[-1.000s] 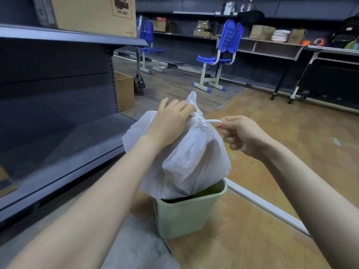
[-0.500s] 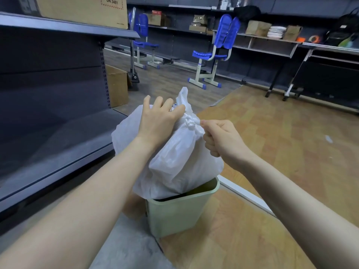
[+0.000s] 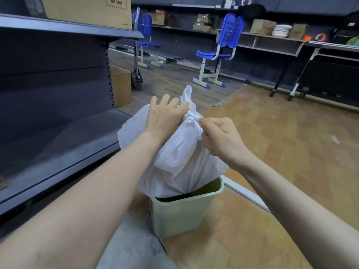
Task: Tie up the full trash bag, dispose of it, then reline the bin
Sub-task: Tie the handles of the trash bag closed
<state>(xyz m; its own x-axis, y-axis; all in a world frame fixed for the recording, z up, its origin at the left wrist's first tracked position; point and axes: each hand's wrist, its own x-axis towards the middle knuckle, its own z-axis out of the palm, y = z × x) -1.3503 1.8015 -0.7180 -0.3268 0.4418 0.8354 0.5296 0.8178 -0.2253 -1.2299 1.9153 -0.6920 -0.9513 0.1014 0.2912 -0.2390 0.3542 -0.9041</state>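
Note:
A full white trash bag [image 3: 180, 164] bulges out of a pale green bin [image 3: 182, 212] on the floor in front of me. Its neck is gathered into a knot [image 3: 191, 118], with a loose tail of plastic sticking up behind. My left hand [image 3: 165, 117] lies over the top of the bag and grips the gathered neck beside the knot. My right hand [image 3: 219, 136] is curled into a fist just right of the knot and pinches a strand of the bag's plastic.
A dark metal shelving unit [image 3: 64, 121] runs along my left, with a cardboard box [image 3: 87, 10] on its upper shelf and another box [image 3: 121, 88] on the floor. Blue chairs [image 3: 219, 51] and cluttered shelves [image 3: 272, 37] stand at the back. Wood-pattern flooring [image 3: 291, 142] spreads to the right.
My right hand had a strand pulled out to the right; it has come back in close to the knot. My left hand stays on the bag's neck.

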